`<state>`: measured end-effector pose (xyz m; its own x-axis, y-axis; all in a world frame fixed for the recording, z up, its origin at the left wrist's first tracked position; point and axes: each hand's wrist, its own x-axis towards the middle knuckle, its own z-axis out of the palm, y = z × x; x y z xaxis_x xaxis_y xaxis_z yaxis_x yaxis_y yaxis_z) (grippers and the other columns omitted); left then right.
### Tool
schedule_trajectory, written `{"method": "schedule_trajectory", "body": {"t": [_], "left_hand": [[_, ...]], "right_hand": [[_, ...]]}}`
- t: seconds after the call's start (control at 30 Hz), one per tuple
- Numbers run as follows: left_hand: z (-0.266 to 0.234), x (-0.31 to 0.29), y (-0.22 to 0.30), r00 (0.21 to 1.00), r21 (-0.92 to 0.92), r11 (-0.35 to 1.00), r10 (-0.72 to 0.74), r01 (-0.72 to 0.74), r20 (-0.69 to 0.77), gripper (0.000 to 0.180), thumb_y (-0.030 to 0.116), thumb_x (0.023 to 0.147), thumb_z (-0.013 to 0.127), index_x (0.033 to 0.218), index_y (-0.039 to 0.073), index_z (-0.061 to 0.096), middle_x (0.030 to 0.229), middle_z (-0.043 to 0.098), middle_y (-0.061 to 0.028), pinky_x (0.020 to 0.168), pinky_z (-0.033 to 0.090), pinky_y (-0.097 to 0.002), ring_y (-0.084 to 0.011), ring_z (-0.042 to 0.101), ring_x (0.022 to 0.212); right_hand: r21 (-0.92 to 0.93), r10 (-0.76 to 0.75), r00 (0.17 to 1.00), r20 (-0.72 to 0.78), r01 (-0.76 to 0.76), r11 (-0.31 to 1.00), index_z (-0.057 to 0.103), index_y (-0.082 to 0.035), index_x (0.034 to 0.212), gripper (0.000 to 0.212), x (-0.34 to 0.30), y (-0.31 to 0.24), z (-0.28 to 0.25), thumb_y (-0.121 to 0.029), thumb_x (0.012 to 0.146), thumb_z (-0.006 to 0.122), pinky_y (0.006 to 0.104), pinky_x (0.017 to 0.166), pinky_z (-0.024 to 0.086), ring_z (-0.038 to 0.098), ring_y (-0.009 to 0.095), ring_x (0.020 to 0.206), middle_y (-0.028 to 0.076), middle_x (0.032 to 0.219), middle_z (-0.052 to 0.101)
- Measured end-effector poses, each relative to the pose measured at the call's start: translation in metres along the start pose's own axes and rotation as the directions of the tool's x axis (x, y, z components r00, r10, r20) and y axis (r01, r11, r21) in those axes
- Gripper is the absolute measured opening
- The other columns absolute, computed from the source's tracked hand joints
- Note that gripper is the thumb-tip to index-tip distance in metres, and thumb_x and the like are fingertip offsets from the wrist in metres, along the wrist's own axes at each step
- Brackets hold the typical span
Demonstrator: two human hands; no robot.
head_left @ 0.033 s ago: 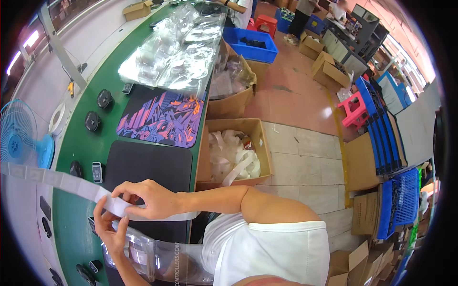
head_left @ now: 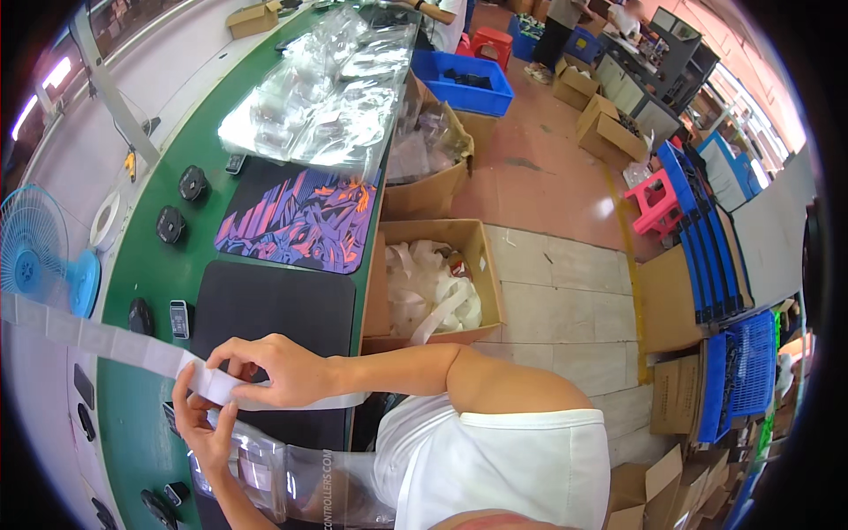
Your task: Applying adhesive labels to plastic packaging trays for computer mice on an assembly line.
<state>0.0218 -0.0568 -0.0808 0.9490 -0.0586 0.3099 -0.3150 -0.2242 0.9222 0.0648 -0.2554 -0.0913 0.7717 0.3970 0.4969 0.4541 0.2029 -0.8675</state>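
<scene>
A white strip of labels (head_left: pixel 124 339) runs from the left edge of the view to my hands. My left hand (head_left: pixel 205 428) pinches it from below, thumb and fingers on the strip. From above, my right hand (head_left: pixel 287 371) grips the same stretch between bent fingers and thumb. A plain white tail of the strip (head_left: pixel 327 403) passes under my right wrist toward the table edge. Beneath my hands, clear plastic bags (head_left: pixel 291 481) lie near my body, partly covered by my left forearm. A black mat (head_left: pixel 274 305) lies just beyond my right hand.
The green table (head_left: pixel 132 256) carries round black devices (head_left: pixel 171 225), a patterned mat (head_left: pixel 300 221) and a heap of clear packages (head_left: pixel 305 106). Beside it stands a carton of white strip waste (head_left: pixel 490 274). A blue fan (head_left: pixel 84 283) is at left; a pink stool (head_left: pixel 654 203) stands at right.
The far-left stretch of the label strip sits slightly higher. Both hands keep their places and their grip.
</scene>
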Motion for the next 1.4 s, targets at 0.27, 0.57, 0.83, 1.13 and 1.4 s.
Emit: {"method": "schedule_trajectory", "body": {"t": [0.27, 0.57, 0.83, 1.13, 1.4], "left_hand": [[-0.014, 0.001, -0.011, 0.991, 0.032, 0.998, 0.043, -0.047, 0.128, 0.069, 0.014, 0.072, 0.079, 0.133, -0.004, 0.053, 0.115, 0.065, -0.0128, 0.085, 0.051, -0.0298, -0.0177, 0.065, 0.098], [-0.026, -0.001, -0.02, 0.991, 0.057, 0.998, 0.019, -0.027, 0.135, 0.043, 0.007, 0.077, 0.076, 0.117, -0.006, 0.066, 0.101, 0.071, -0.012, 0.085, 0.051, -0.0284, -0.0159, 0.067, 0.093], [-0.016, 0.001, -0.013, 0.984, 0.22, 0.965, 0.114, -0.142, 0.134, 0.034, 0.005, 0.079, 0.074, 0.111, -0.005, 0.07, 0.088, 0.074, -0.0116, 0.07, 0.048, -0.0229, -0.0102, 0.065, 0.075], [-0.017, 0.001, -0.012, 0.984, 0.298, 0.942, 0.115, -0.152, 0.137, 0.028, 0.005, 0.078, 0.074, 0.106, -0.003, 0.073, 0.078, 0.073, -0.0113, 0.057, 0.04, -0.0223, -0.007, 0.057, 0.061], [-0.019, -0.001, -0.015, 0.993, 0.322, 0.942, 0.064, -0.093, 0.1, 0.025, 0.007, 0.078, 0.075, 0.102, 0.001, 0.076, 0.072, 0.071, -0.0102, 0.052, 0.036, -0.0231, -0.0061, 0.05, 0.055]], "right_hand": [[0.048, -0.075, 0.997, 0.002, 0.075, 0.996, 0.056, -0.002, 0.121, 0.041, -0.004, -0.001, 0.007, -0.002, 0.082, 0.071, 0.0321, 0.076, 0.056, 0.07, 0.021, 0.079, 0.011, 0.087, 0.07], [-0.089, -0.174, 0.981, -0.083, 0.166, 0.982, 0.062, -0.003, 0.105, 0.027, -0.003, 0.0, 0.013, -0.001, 0.08, 0.072, 0.0321, 0.07, 0.054, 0.066, 0.022, 0.074, 0.008, 0.086, 0.063], [-0.138, -0.228, 0.971, -0.077, 0.216, 0.967, 0.062, -0.003, 0.087, 0.016, -0.001, 0.0, 0.003, -0.004, 0.077, 0.075, 0.0298, 0.066, 0.052, 0.063, 0.022, 0.073, 0.008, 0.086, 0.059], [-0.208, -0.277, 0.957, -0.085, 0.254, 0.944, 0.059, -0.005, 0.081, 0.018, 0.001, -0.001, 0.002, -0.009, 0.077, 0.076, 0.031, 0.064, 0.05, 0.061, 0.021, 0.073, 0.006, 0.082, 0.059], [-0.122, -0.183, 0.981, -0.066, 0.174, 0.977, 0.059, -0.003, 0.083, 0.017, -0.001, -0.003, 0.001, -0.011, 0.081, 0.074, 0.0305, 0.066, 0.051, 0.061, 0.02, 0.074, 0.007, 0.083, 0.059]]}}
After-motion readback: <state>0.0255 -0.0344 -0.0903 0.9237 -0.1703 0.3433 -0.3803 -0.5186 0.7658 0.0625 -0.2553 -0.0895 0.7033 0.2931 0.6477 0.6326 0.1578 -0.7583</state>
